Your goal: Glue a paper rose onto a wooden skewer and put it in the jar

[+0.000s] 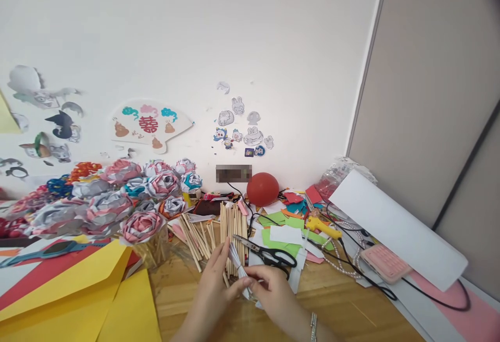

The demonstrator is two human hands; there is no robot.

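Both hands meet over the front of the wooden table (179, 300). Between them is a narrow bundle of white folded paper strips (236, 259), with a thin dark band around its middle. My left hand (215, 282) closes on the bundle from the left, thumb across its lower part. From the right, my right hand (273, 291) pinches its lower end. Black-handled scissors (269, 254) lie just beyond my right hand. Behind the bundle lie several thin wooden sticks (230, 219). The inner fingertips are partly hidden.
Paper flowers (142, 226) crowd the left, behind yellow paper sheets (128, 310) and a blue watch (57, 248). Paper scraps (285, 234), a red balloon (262, 189), a yellow glue gun (323, 227), cables and a pink calculator-like device (385, 263) lie to the right.
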